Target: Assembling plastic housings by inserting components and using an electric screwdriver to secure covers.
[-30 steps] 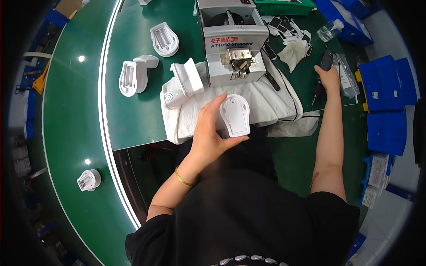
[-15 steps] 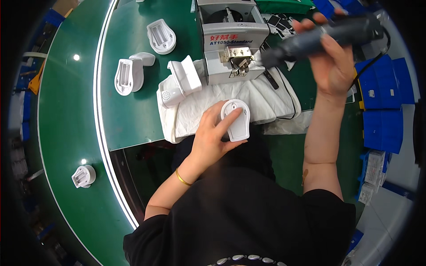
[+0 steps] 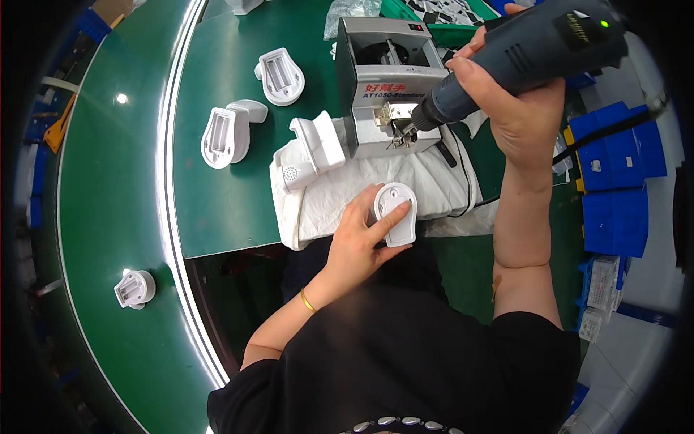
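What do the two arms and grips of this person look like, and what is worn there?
Left grip and right grip are bare, without gloves. Black short sleeves leave both forearms uncovered. A thin gold-coloured bangle circles the left forearm near the wrist. A small patch, too unclear to identify, shows near the right elbow.

We see a green worktop (image 3: 217,206) with a bright white strip (image 3: 163,181) along its left edge. Near that edge lie two white plastic housings (image 3: 280,78), (image 3: 225,137). A white cloth (image 3: 318,206) covers part of the near edge. Behind it stands a grey machine (image 3: 394,76); whether its base rests on cloth, we cannot tell. Toward the far edge we find a green tray (image 3: 452,35). Left of the strip, a second green surface (image 3: 108,195) carries a small white housing (image 3: 135,288).
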`<move>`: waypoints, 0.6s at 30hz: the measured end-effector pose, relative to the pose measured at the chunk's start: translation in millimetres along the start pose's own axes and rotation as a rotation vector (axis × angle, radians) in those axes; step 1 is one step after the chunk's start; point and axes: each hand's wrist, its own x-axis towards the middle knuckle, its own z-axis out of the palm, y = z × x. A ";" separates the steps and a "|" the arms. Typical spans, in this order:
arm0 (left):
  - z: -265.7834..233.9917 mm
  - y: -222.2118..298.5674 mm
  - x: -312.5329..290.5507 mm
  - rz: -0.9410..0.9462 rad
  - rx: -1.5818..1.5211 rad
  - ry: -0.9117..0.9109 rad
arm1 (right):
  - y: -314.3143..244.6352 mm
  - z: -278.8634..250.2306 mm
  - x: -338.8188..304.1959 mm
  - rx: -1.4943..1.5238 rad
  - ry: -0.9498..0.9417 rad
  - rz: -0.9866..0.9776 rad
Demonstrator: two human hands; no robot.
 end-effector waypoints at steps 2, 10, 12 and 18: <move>-1.1 8.9 7.3 -0.024 -0.010 -0.017 | 5.1 0.3 8.4 0.047 0.108 0.063; -6.8 12.1 15.5 -0.078 0.008 -0.031 | 24.3 0.1 11.4 0.340 -0.145 0.144; -9.8 16.7 16.3 -0.076 0.021 -0.022 | 18.5 -7.5 13.1 0.379 -0.326 0.151; -7.8 15.3 13.8 -0.086 0.009 -0.042 | 13.6 15.2 25.5 0.006 0.014 0.292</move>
